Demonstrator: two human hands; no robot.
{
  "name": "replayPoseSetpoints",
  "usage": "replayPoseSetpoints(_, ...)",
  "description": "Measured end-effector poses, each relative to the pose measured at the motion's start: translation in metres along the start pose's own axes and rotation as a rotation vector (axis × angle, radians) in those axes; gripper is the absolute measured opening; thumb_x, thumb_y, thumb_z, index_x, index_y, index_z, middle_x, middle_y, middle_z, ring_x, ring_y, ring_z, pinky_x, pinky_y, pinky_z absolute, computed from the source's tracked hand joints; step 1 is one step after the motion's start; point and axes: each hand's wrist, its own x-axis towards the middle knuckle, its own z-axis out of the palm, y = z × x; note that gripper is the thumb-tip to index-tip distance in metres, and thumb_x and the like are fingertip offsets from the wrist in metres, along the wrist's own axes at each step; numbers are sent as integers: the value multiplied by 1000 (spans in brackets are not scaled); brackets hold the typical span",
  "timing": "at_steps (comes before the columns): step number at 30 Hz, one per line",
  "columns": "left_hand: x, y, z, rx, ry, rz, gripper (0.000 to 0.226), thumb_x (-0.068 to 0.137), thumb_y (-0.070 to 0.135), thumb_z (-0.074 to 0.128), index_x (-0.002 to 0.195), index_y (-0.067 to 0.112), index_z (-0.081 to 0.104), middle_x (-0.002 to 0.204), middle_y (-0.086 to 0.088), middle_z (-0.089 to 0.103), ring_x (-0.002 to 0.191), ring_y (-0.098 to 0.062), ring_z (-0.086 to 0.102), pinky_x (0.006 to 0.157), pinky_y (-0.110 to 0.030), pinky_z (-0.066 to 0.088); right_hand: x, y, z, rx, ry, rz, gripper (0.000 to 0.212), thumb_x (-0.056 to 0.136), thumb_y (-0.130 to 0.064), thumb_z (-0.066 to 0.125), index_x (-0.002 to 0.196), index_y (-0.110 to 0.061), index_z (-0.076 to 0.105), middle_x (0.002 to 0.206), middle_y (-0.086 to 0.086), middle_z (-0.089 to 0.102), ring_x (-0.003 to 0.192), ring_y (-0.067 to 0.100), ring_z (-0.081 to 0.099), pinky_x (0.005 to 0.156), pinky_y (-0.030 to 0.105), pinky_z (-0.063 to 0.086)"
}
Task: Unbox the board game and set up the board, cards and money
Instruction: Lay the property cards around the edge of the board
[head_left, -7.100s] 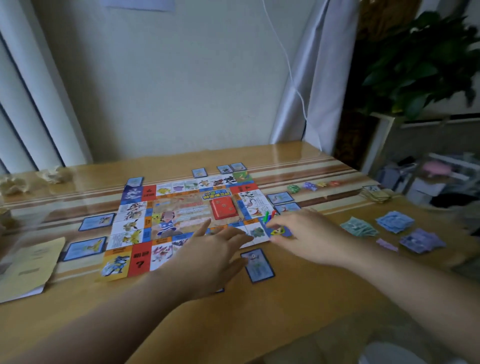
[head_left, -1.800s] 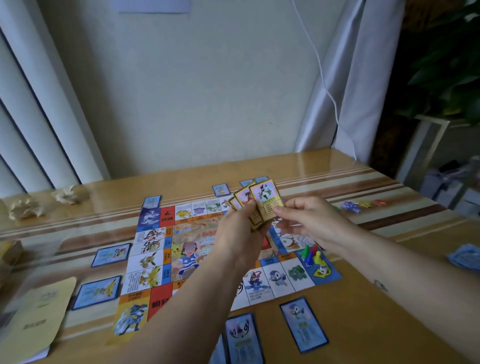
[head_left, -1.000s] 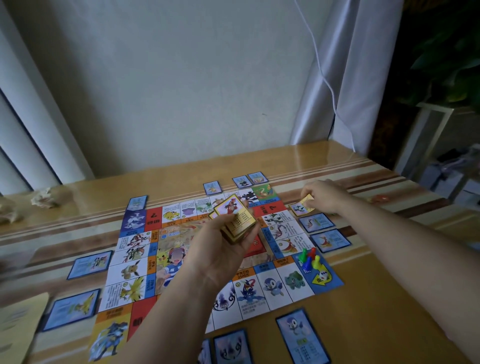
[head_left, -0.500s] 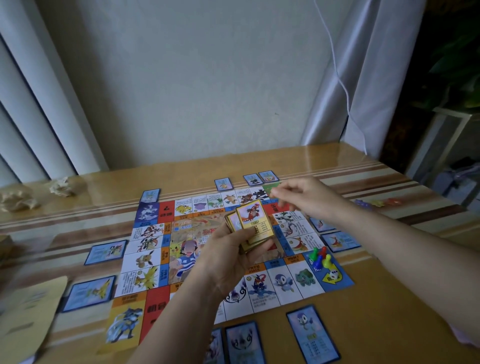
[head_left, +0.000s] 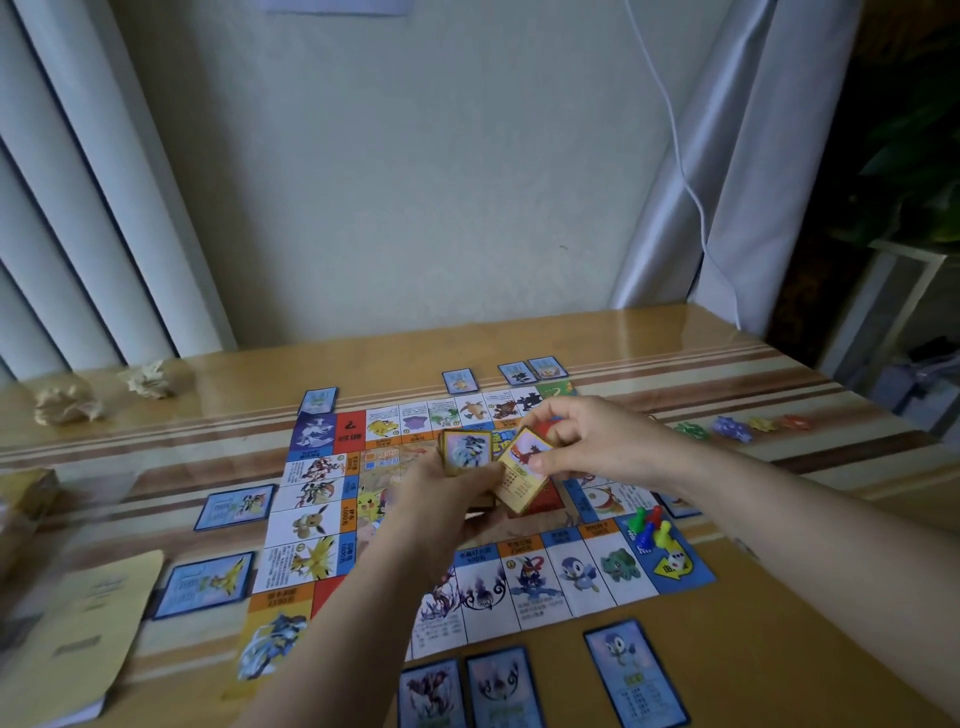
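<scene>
A glossy wooden table (head_left: 779, 649) with pale and dark stripes runs up to a plain wall, and a grey curtain (head_left: 727, 182) hangs at the right. The game board (head_left: 311, 525) lies flat and unfolded in the middle of the table, its rim of picture squares facing up. A yellow booklet (head_left: 78, 639) lies on the table well to the left of the board, near the front edge.

Both hands are raised over the middle of the board. The left hand (head_left: 441, 499) has its fingers curled round a stack of gold-edged cards (head_left: 465, 452), held face up. The right hand (head_left: 587, 441) pinches a single gold-edged card (head_left: 522, 475) between thumb and fingers. This card is tilted and touches the right side of the stack. Under the hands a red patch (head_left: 545, 501) shows on the board, maybe another deck, though most of it is hidden.

Blue-edged cards (head_left: 634, 670) lie flat on the table just outside the board: three along the near edge, two along the left, four along the far side. Two crumpled paper balls (head_left: 148, 379) sit at the far left by the wall. A row of small coloured figures (head_left: 737, 428) lies on the table to the right, apart from the board.

Four pawns (head_left: 647, 525), green, red, blue and yellow, stand close together on the blue corner square at the board's near right. A white die (head_left: 675, 561) lies near them on the same square
</scene>
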Motion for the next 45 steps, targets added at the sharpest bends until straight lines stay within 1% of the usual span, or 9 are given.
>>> replayPoseSetpoints(8,19,29,-23,425,147,253,11,85,15,69,88,8,61,84,-11,71,78,-23,70,72,-36,59,26,-28,2,-209,50,-136,11,85,-21,70,92,-23,61,93,-3,69,80,9,63,78,27,50)
replayPoseSetpoints(12,49,42,-36,289,250,254,11,92,15,59,81,15,59,80,-4,65,72,-14,62,67,-29,54,54,-33,-13,-71,-41,-119,12,87,-1,63,84,-13,60,80,1,68,65,7,63,66,22,52)
replayPoseSetpoints(16,88,60,-46,84,270,145,10,98,14,48,102,12,57,89,-1,49,80,-13,47,76,-30,45,108,-16,-30,117,299,8,14,88,5,59,99,-2,65,95,11,68,60,10,60,53,14,51)
replayPoseSetpoints(21,139,57,-47,690,159,223,31,101,10,34,128,9,49,90,-2,52,62,-12,44,53,-21,39,180,12,-26,-145,461,58,20,87,-6,65,106,-6,71,114,10,67,96,19,62,83,23,44)
replayPoseSetpoints(24,168,51,-48,1315,153,316,41,96,2,36,134,14,45,121,-9,53,94,-27,58,83,-35,50,207,27,-18,-233,430,68,18,88,-7,64,103,-8,73,116,9,68,107,21,60,87,22,42)
replayPoseSetpoints(26,180,47,-46,1577,84,330,54,90,-3,38,140,17,39,135,-5,47,114,-28,52,105,-45,38,219,33,-15,-260,401,79,16,88,-7,63,101,-9,74,115,8,68,108,21,60,87,23,42)
replayPoseSetpoints(30,198,46,-42,1701,-64,307,66,89,-3,38,149,20,26,155,1,27,135,-23,38,117,-51,16,229,40,-9,-399,391,100,14,89,-14,64,97,-21,73,114,0,68,105,21,61,93,33,47)
replayPoseSetpoints(38,206,41,-26,1768,-264,236,60,96,11,36,150,33,21,159,7,15,140,-22,29,113,-53,22,218,46,-16,-678,504,52,18,91,-28,60,107,-30,68,124,1,54,120,24,45,102,39,32)
replayPoseSetpoints(45,210,42,-17,1821,-245,208,56,98,15,37,149,32,23,156,8,24,134,-23,37,108,-49,32,185,64,-39,-697,-1,104,48,105,-31,18,151,-18,21,159,5,14,146,22,14,118,40,14)
